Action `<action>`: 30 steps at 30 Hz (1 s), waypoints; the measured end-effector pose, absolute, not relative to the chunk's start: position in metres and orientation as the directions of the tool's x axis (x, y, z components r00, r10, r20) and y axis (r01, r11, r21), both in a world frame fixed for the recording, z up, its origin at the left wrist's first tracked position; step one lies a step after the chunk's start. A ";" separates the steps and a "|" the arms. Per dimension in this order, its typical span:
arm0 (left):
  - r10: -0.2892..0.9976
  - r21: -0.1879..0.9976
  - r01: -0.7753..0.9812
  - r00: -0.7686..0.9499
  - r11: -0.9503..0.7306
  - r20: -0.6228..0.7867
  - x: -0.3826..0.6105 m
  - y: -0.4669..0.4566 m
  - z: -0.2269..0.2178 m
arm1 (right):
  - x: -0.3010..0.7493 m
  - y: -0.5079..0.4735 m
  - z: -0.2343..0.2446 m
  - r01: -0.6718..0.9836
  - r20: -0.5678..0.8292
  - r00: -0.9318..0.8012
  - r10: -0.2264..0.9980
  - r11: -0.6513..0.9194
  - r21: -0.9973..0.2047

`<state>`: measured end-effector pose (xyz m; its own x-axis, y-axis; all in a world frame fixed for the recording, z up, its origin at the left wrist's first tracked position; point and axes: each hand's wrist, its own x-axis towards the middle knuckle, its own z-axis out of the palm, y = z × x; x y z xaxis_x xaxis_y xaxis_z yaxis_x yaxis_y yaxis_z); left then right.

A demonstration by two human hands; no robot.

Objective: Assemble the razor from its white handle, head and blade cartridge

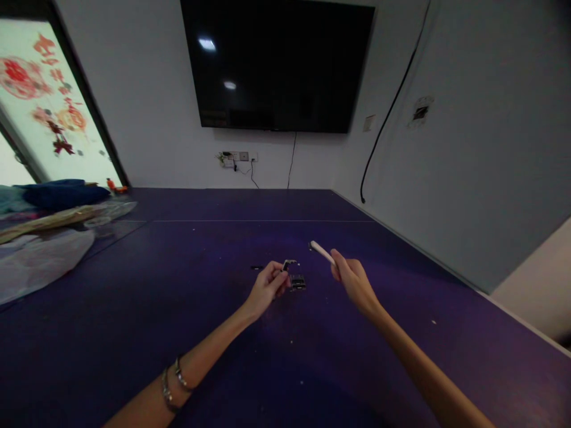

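Note:
My left hand (pixel 266 290) is closed, with thumb and fingers pinching a small black-and-silver part (pixel 288 264). Just right of those fingers, a small dark rectangular piece with light markings (pixel 298 282) lies on the purple surface; its kind is too small to make out. A short thin black strip (pixel 256 267) rests to the left of the hand. Held in my closed right hand (pixel 353 280) is a slim white stick-like tool (pixel 323 251), its dark-tipped end pointing up and left. That tip is apart from the part in my left hand.
Pale specks dot the wide purple surface (pixel 214 345). Plastic bags (pixel 49 255) and dark blue cloth (pixel 66 193) are heaped at the left. A television (pixel 281 65) hangs on the far wall above sockets (pixel 236 157). A black cable (pixel 388 113) dangles at the right wall.

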<state>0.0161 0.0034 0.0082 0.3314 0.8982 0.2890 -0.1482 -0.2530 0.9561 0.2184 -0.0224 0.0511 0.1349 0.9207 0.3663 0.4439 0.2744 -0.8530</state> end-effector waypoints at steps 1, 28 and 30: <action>0.896 0.953 -0.150 0.328 -0.263 0.299 0.016 0.002 0.010 | 0.223 -0.017 0.050 0.524 0.368 0.130 0.921 0.251 -0.814; 0.900 0.953 -0.236 0.345 -0.190 0.265 0.024 -0.011 0.005 | 0.222 0.003 0.031 0.775 0.647 -0.064 0.760 0.446 -0.447; 0.900 0.952 -0.270 0.364 -0.146 0.241 0.025 -0.014 0.007 | 0.224 0.004 0.029 0.769 0.644 -0.051 0.763 0.442 -0.462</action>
<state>0.0249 -0.0137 0.0071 0.3636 0.8999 0.2409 -0.2699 -0.1457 0.9518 0.2236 0.0043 0.0292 -0.0515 0.7635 0.6438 0.7687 0.4418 -0.4625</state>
